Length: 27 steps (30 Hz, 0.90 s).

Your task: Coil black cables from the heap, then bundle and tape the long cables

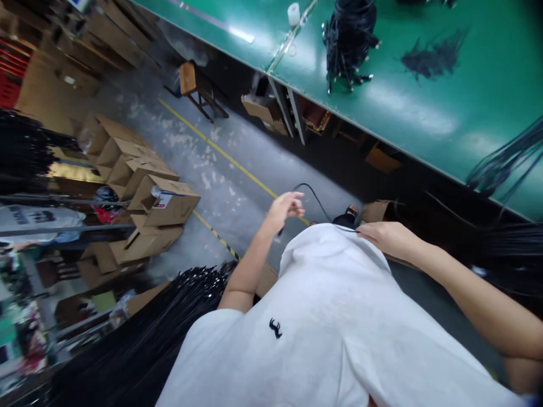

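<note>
A thin black cable [316,196] loops between my two hands in front of the white shirt. My left hand [288,208] is closed on it with curled fingers, and a short dark end hangs below the palm. Close to the shirt's hem, my right hand [379,234] pinches the same cable between thumb and fingers. On the green table lie a thick bundle of black cables [350,39] with shiny metal ends and a smaller heap of black strips [435,56].
The green table [407,118] runs across the top right, with a white roll [293,14] on it. A wooden stool [188,78] stands on the grey floor. Cardboard boxes [165,203] line the left side. Black cables [169,322] hang in a mass beside my left arm.
</note>
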Tool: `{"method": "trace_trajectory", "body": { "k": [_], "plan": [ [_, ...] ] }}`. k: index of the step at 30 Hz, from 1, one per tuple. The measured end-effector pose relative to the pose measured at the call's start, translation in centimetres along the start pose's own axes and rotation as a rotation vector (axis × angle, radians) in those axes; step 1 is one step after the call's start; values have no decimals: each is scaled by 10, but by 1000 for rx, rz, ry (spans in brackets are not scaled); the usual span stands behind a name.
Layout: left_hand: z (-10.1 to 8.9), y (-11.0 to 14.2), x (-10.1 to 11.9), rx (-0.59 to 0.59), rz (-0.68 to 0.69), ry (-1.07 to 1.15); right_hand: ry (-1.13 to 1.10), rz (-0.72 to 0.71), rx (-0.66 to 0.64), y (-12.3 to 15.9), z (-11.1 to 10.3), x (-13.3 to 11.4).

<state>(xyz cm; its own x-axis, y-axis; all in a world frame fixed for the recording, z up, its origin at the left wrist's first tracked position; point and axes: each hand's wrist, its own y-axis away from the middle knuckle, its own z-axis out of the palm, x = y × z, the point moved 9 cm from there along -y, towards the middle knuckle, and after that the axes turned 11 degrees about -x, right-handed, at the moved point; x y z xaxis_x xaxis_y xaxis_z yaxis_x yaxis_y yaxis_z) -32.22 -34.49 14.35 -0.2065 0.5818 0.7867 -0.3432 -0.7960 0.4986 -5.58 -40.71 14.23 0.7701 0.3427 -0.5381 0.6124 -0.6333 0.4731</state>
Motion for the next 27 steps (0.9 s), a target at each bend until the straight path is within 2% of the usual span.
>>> {"method": "trace_trajectory", "body": {
  "k": [1,3,5,7,9,11,13,15,17,19,21,23,25,27],
  "plan": [
    [26,-4,-13,-112,-46,-67,-18,-84,-7,-4,-7,-26],
    [70,-8,-32,-300,-81,-158,-44,-116,88,-14,-36,-59],
    [101,-5,-42,-455,-111,-145,-78,-43,212,-26,-67,-61],
    [114,2,-43,-553,-184,-36,-176,-6,258,-36,-86,-40],
    [111,6,-35,-564,-268,98,-342,5,242,-39,-88,-4],
    [95,6,-18,-475,-294,206,-507,61,234,-34,-77,40],
    [68,3,8,-310,-201,299,-617,208,258,-18,-56,86],
    [39,3,35,-140,-47,361,-654,389,293,5,-30,126],
    [21,6,49,-44,16,360,-626,513,310,25,-8,151],
    [19,6,45,-53,-68,313,-569,542,291,32,1,161],
    [30,4,31,-140,-191,249,-538,506,264,22,-4,154],
    [47,3,16,-265,-268,191,-500,407,283,0,-25,129],
    [65,3,5,-387,-301,152,-419,250,315,-28,-53,89],
    [76,5,-1,-472,-304,137,-339,58,238,-56,-69,42]
  ]
}}
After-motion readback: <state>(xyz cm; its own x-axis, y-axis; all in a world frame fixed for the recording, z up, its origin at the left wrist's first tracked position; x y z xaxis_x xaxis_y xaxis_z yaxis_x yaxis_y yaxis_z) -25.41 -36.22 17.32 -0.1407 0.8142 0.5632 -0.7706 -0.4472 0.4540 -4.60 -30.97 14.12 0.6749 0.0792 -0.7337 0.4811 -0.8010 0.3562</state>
